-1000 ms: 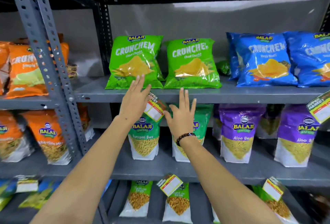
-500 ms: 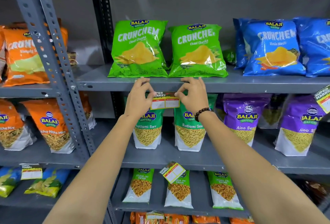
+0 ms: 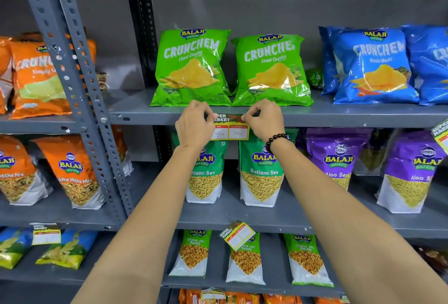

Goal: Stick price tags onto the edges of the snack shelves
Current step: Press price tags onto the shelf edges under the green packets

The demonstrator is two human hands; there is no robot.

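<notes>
Your left hand (image 3: pixel 194 126) and right hand (image 3: pixel 265 123) each pinched a top corner of the price tag (image 3: pixel 230 128), fingers curled tight on it, holding it level against the front edge of the grey shelf (image 3: pixel 339 118). The tag sat just below the two green Crunchem bags (image 3: pixel 232 68), its lower part hanging over the Ratlami Sev pouches (image 3: pixel 260 177). Another tag (image 3: pixel 237 234) hung tilted from the shelf edge below.

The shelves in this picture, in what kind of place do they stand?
Most likely a small supermarket or snack shop: grey metal shelves hold rows of packaged snack bags, and a price tag printed "Super Market" hangs on the shelf edge.
</notes>
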